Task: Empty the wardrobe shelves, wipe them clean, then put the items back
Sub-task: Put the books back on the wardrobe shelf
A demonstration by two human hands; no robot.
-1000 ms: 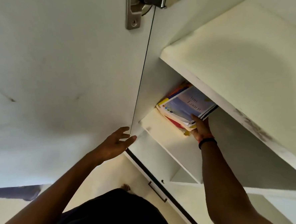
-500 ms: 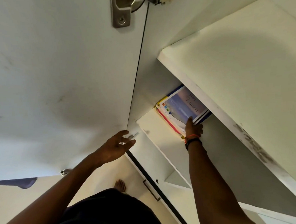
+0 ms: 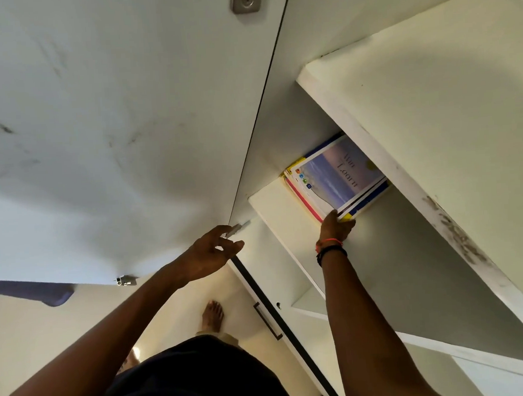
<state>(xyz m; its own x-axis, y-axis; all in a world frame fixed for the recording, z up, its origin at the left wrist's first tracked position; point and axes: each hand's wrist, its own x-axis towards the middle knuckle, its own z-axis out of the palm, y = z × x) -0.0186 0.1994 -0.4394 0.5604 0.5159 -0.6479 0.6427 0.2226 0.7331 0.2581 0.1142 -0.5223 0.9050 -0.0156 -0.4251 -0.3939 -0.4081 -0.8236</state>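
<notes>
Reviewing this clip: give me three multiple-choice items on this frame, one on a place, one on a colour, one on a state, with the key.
1. Where are the books?
A. on a shelf
B. on the floor
C. on a bed

2. The wrist bands are:
A. green and white
B. orange and black
C. all blue

3. The right hand is:
A. hanging idle
B. wiping with a cloth
C. holding the books' near edge

Key: 1 A, the stack lies on the shelf board; 2 B, both colours show at the wrist; 3 C, its thumb lies on the top cover.
</notes>
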